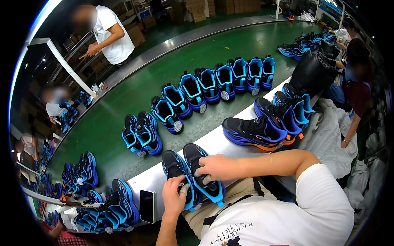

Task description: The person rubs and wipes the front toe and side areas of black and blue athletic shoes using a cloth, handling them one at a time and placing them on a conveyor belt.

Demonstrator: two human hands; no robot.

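A pair of black sneakers with bright blue trim stands on the metal ledge [221,143] right in front of me, toes pointing away. My left hand [174,197] grips the left sneaker [172,162] at its heel and tongue. My right hand [217,167] lies over the right sneaker [193,153], fingers closed on its lacing area. Pale covers wrap some fingertips of both hands. The two sneakers touch side by side.
A dark phone [147,206] lies on the ledge left of my hands. More sneakers with orange soles [254,132] stand further right. Several blue pairs [205,86] ride the green belt [123,102]. Other people work at the far left [108,33] and at the right [357,86].
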